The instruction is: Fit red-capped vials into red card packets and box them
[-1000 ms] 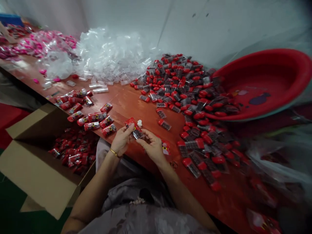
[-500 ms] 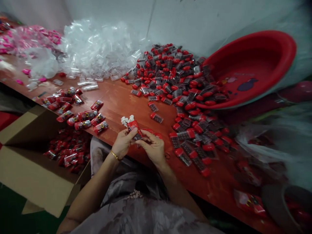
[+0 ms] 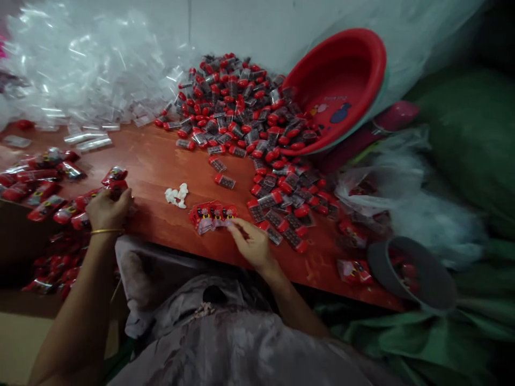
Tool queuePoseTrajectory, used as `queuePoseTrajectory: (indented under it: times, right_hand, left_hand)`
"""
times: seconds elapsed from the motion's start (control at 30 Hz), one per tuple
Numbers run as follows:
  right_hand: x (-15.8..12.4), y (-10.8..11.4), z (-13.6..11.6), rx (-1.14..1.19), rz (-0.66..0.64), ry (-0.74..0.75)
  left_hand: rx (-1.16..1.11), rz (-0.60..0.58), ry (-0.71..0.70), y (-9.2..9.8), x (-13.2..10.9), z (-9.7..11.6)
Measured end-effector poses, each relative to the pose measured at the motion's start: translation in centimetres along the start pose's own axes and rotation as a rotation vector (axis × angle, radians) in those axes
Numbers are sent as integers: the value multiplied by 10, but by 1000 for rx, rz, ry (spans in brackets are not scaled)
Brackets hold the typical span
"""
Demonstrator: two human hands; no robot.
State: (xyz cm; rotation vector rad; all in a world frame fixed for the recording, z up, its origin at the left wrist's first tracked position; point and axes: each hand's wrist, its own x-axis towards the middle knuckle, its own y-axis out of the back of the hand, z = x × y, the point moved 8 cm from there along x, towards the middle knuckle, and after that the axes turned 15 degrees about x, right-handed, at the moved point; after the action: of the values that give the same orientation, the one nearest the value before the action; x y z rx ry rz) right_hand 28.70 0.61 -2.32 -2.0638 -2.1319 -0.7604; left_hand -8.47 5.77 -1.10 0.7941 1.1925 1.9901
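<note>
At the table's (image 3: 161,161) near edge, parted from the earlier joint hold. Carried the filled red packet (image 3: 116,187) leftward, pinched in the left hand (image 3: 108,210), beside the finished packets (image 3: 44,193); piece apparently done. Laid the right hand (image 3: 251,245), loose-fingered and holding nothing, against the sachet stack (image 3: 213,213).

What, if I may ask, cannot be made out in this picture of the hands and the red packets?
Head view:
Left hand: its back hides whether it grips a wrapped packet.
Packet stack by the right hand: print blurred, too small.
Grey bowl: contents dark, blurred.
Clear plastic pile: cut off by the top and left edges.
</note>
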Motion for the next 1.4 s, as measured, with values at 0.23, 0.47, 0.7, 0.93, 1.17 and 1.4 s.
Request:
queuePoseTrajectory:
  times: [0.23,0.47,0.7,0.93,1.17,1.4]
  right_hand:
    - [-52,63,30,-160,176,-72]
    - [-53,51,21,-279,73,53]
    - [-54,50,22,-232,65,138]
    - [-56,46,18,-208,65,137]
    - [-15,17,42,161,127,-346]
    - [16,-14,47,505,175,-466]
  left_hand:
    - [215,255,-432,18,-34,82]
    - [160,-131,-968,-77,-173,201]
    - [225,-202,-929,-102,-178,194]
    - [85,-197,-821,-87,-174,186]
    - [-173,-290,-597,-71,-155,176]
    - [-679,-400,-312,-59,-148,163]
